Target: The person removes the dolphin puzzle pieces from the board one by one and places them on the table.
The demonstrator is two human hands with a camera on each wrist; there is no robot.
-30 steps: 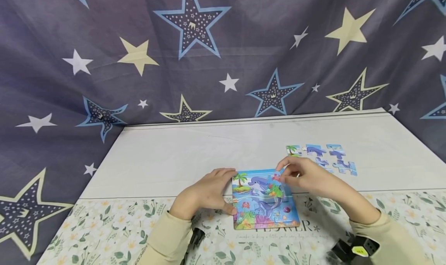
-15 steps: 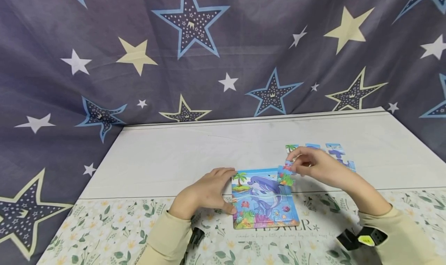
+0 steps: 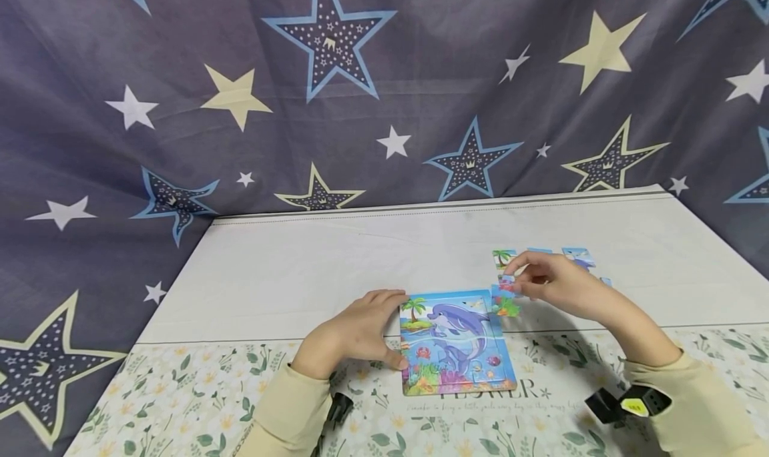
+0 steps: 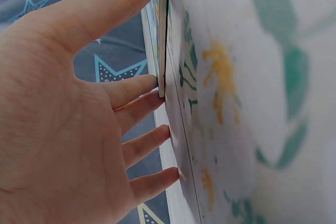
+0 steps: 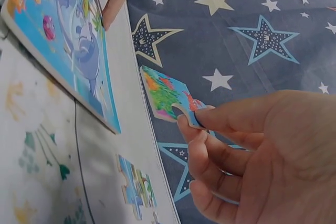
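A flat square puzzle board [image 3: 456,343] printed with dolphins lies on the table. My left hand [image 3: 360,327] rests at its left side; in the left wrist view the fingers are extended, with thumb and index finger at the board's edge [image 4: 162,45]. Above the table, just past the board's upper right corner, my right hand [image 3: 561,287] pinches a jigsaw piece [image 5: 164,92] between thumb and fingertips. This piece shows green seaweed and a red crab on blue. Loose jigsaw pieces, one with a palm tree [image 3: 502,257], lie behind the right hand, which partly hides them.
Another loose piece [image 3: 578,254] lies at the back right. The table has a white cloth [image 3: 324,263] at the back and a floral cloth [image 3: 198,390] in front. A dark star-patterned curtain [image 3: 360,130] hangs behind and at both sides.
My right hand has carried the jigsaw piece from over the board to the right, past its upper right corner, uncovering the dolphin picture. The left hand and board have stayed put.
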